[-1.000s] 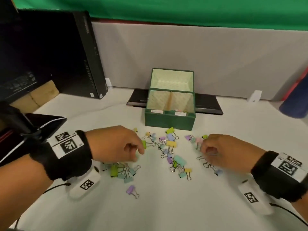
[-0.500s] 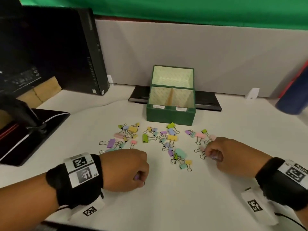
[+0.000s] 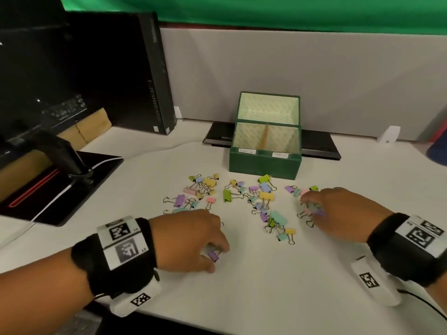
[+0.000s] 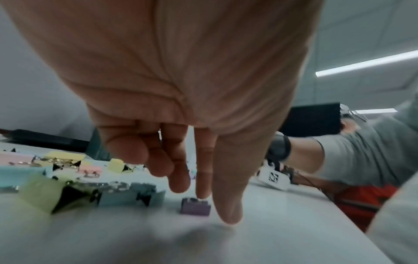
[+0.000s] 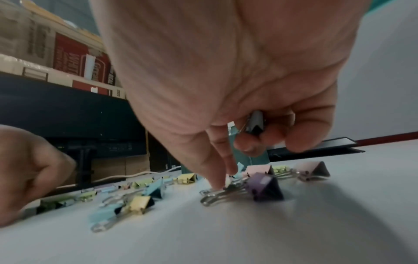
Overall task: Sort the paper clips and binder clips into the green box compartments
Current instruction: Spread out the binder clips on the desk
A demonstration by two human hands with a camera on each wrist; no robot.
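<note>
Left hand: my left hand [image 3: 186,240] has pulled back from the pile to the near side; fingertips [image 4: 203,193] now touch a lone purple clip [image 4: 195,206] on the table [image 3: 242,298], not yet lifted.
Right hand: my right hand [image 3: 338,211] stays at the right cluster, fingers curled round a grey clip [image 5: 255,123], forefinger pressing a purple binder clip [image 5: 264,185].
Box: green box [image 3: 264,165] stands beyond the clips, compartments apparently empty.
Meaning: gathering, no sorting yet.
</note>
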